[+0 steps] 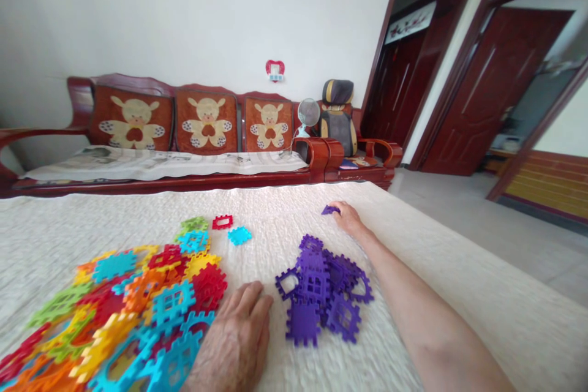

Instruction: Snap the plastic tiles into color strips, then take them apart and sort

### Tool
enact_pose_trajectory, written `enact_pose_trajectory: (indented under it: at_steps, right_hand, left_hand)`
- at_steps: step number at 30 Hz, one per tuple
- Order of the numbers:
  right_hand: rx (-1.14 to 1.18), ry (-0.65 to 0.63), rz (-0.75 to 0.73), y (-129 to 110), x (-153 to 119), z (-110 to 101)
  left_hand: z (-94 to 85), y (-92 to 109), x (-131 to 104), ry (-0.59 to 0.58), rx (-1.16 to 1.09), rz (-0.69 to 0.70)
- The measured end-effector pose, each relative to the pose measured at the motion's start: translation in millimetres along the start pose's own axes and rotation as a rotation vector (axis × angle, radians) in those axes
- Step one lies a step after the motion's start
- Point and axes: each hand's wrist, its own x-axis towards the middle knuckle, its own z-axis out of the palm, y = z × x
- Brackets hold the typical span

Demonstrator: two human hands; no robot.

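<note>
My right hand (pixel 347 218) is stretched far forward, its fingers closed on a purple interlocking tile (pixel 329 210) held at or just above the cloth. Nearer to me lies a heap of purple notched tiles (pixel 314 275), some with window-like cutouts. My left hand (pixel 239 331) rests palm down on the cloth, fingers extended and slightly bent, beside a large pile of mixed tiles (pixel 172 303) in red, yellow, orange, blue and green. Beyond that pile, a red frame tile (pixel 215 225) and a blue tile (pixel 239 235) lie apart. What is under the left palm is hidden.
A pale textured cloth (pixel 271 214) covers the table. Behind its far edge stands a wooden sofa (pixel 316 159) with bear cushions (pixel 206 125). A small fan (pixel 309 113) and a massage seat pad (pixel 337 122) are further right, near the doorways.
</note>
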Motion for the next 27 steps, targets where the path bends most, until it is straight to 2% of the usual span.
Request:
enact_pose_trajectory:
  at_steps: [9,14,17,20,22,23,25,27]
  right_hand:
    - [0.057,0.022,0.001,-4.4,4.6,3.2]
    - [0.139,0.035,0.042,-26.9,-4.2,-6.5]
    - [0.256,-0.134,0.006,-51.3,-19.6,-26.4]
    - [0.502,-0.566,-0.101,-77.6,-35.5,-60.5]
    - [0.463,-0.847,-0.14,-92.5,-42.2,-83.6]
    - [0.413,-0.941,-0.136,-98.8,-44.3,-93.0]
    - [0.32,-0.997,-0.14,-108.9,-47.0,-105.0]
    - [0.258,-0.971,-0.174,-117.2,-49.2,-107.0]
  left_hand:
    - [-4.9,3.4,4.4,-0.04,-0.038,-0.026]
    - [-5.3,3.6,2.0,-0.06,-0.066,-0.036]
    - [-4.8,3.1,1.4,-0.06,-0.075,-0.039]
    - [-4.5,2.4,1.4,-0.056,-0.08,-0.04]
    - [-4.0,1.5,1.0,-0.038,-0.086,-0.035]
    - [-3.7,1.0,0.8,-0.026,-0.089,-0.031]
    - [-3.6,0.4,0.3,0.0,-0.098,-0.026]
    - [-5.2,0.9,0.5,0.017,-0.121,-0.01]
